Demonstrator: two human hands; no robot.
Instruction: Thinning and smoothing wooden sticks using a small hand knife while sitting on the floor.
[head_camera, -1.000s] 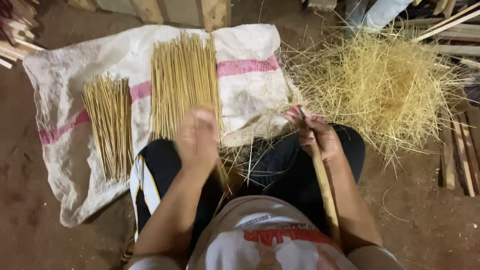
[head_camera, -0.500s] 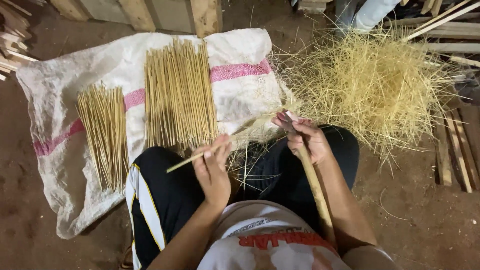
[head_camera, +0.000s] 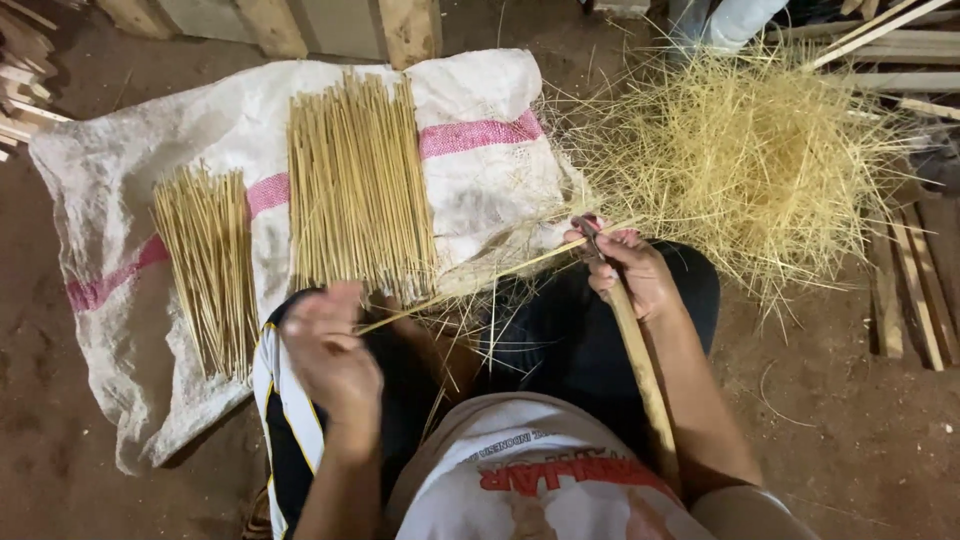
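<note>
Thin bamboo stick (head_camera: 470, 285) held across the lap, running from the left hand (head_camera: 330, 350) up to the right hand (head_camera: 625, 265). Left hand blurred; fingers curled about the stick's near end, closed as far as can be judged. Right hand closed on a tool with a long pale wooden handle (head_camera: 640, 370) that runs back along the forearm; a short dark blade (head_camera: 588, 232) at the thumb, laid against the stick's far end.

Handling, judged: stick very light, springy, stiff enough to keep straight under its own weight, likely to snap if bent sharply. Smooth skin, probably slippery; splinter risk along shaved edges. Best grip near the end, pinched between thumb and fingers, with the free length supported.

Surface: white woven sack (head_camera: 200, 130) with a pink stripe, spread on a bare earth floor (head_camera: 60, 440). Longer batch of finished sticks (head_camera: 360, 190) laid parallel at the sack's middle, reaching toward its near edge; shorter batch (head_camera: 205, 265) toward the left edge, well apart from the first. Loose heap of pale shavings (head_camera: 760, 160) off the sack's right edge, just beyond the right hand, strands spilling over the knees.

Room: timber posts (head_camera: 410, 30) at the sack's far edge, planks (head_camera: 910, 300) on the floor at right. Light dim.
</note>
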